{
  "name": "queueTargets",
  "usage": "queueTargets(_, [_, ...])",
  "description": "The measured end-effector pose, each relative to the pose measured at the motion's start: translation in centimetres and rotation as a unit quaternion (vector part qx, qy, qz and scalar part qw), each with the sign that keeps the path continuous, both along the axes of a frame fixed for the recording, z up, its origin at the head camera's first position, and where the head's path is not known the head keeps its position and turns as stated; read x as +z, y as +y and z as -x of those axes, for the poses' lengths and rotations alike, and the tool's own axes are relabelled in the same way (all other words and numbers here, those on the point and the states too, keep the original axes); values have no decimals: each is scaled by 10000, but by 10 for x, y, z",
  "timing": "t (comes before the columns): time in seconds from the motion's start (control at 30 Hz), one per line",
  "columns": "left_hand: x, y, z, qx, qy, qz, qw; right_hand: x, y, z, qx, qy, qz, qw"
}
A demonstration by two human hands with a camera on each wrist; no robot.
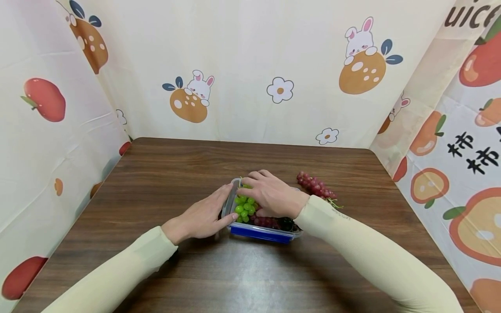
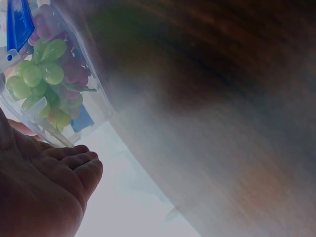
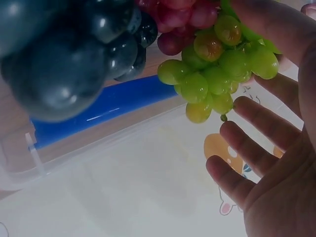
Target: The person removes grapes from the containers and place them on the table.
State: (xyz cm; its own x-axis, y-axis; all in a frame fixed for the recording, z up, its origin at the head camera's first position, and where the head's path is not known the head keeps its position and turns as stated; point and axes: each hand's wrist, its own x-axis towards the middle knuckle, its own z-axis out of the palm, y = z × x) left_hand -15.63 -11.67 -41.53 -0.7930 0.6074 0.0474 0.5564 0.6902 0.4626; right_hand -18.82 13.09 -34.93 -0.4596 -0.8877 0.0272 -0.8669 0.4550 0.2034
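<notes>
An open, flat left hand [image 1: 203, 217] is laid against the nine o'clock wall of a clear plastic, blue-clipped box [image 1: 260, 234], best used as a brace. Inside, at nine o'clock, oval green grapes [image 1: 244, 211] are touched by the loosely spread right hand [image 1: 272, 195]; gentle pressure is advised. Round red grapes [image 1: 316, 185] are seen on the brown wood-grained bench [image 1: 176, 165] at two o'clock. Farther right, "uice" and "柿柿" can be read on fruit-printed cloth [image 1: 450, 187].

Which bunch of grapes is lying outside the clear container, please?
The red bunch lying directly on the table; the green grapes, dark grapes and other red grapes are inside the container.
</notes>
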Motion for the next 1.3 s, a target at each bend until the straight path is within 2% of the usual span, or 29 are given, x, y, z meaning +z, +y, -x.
queueTargets(0.37, [0,0,0,-45,-8,66,10000,-4,-7,-1,-156,279,-387,9987])
queueTargets(0.57, [0,1,1,-69,1,45,10000,-8,-9,1,-164,404,-434,9981])
queueTargets(1.13, [0,1,0,-52,-13,174,9998,-13,-20,-1,-423,320,-1052,9930])
queueTargets(1.3, [1,1,0,-61,-18,176,9998,-14,-21,-2,-470,281,-1097,9925])
